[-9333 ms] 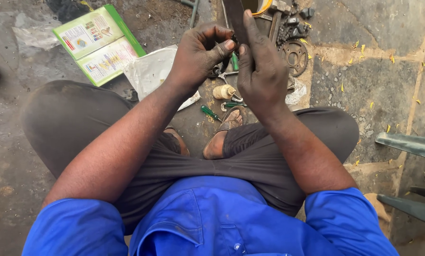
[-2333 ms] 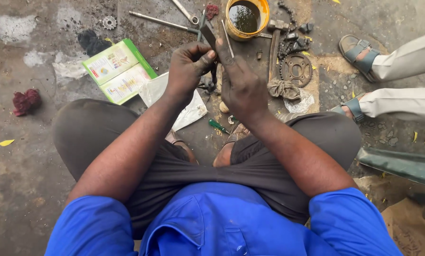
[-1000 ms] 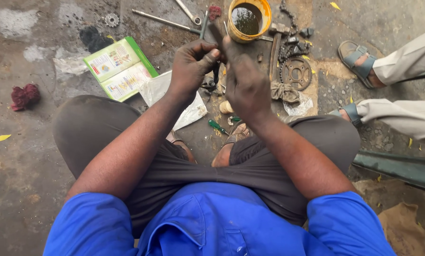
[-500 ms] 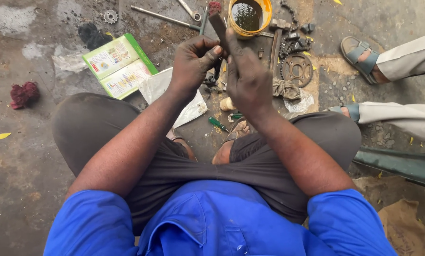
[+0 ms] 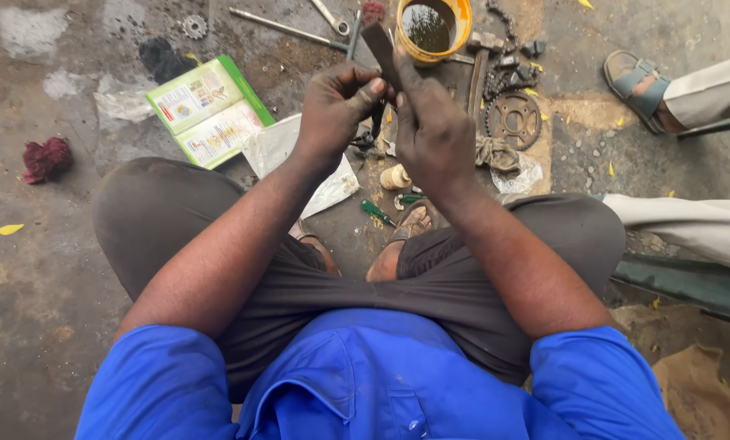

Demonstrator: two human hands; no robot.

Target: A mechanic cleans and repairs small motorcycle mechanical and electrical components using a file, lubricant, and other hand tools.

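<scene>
You sit low over a stained concrete floor (image 5: 55, 269), both hands raised between your knees. Your left hand (image 5: 338, 106) and right hand (image 5: 433, 130) are closed together on a thin dark strip (image 5: 379, 50), which sticks up tilted from between your fingertips. Just beyond your hands stands a yellow tub of dark liquid (image 5: 432, 28). To the right of your right hand lies a rusty sprocket (image 5: 513, 120). To the left of your left hand lies a green-edged booklet (image 5: 208, 110). Another person's sandalled foot (image 5: 638, 81) rests far right.
</scene>
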